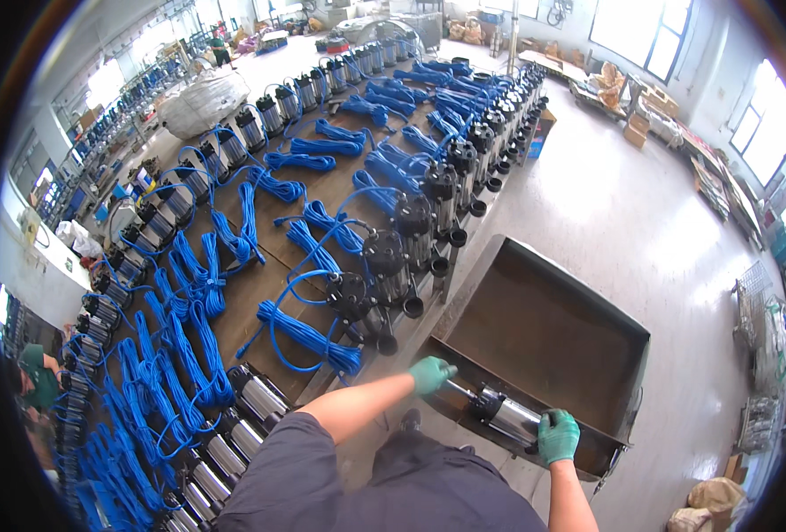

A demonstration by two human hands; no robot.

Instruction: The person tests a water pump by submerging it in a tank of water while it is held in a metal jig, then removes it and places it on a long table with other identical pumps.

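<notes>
A shiny steel cylinder with a black end, looking like a submersible pump motor point(512, 420), lies across the near end of a metal trough point(579, 282). My right hand point(558, 436), in a green glove, is closed round the cylinder's right end. At the other end, a thin silver rod point(460, 388) runs out toward my left hand point(432, 375). That hand, also green-gloved, has its fingers closed at the rod's tip. Whether the rod is a shaft or a separate tool, I cannot tell.
Left of the trough stands a long table point(349, 168) lined with upright pumps point(393, 266) and bundled blue cables point(309, 335). More steel cylinders point(225, 454) lie near my left side. Wire racks point(756, 346) and a sack point(716, 496) are at the right. Another person point(38, 377) is at far left.
</notes>
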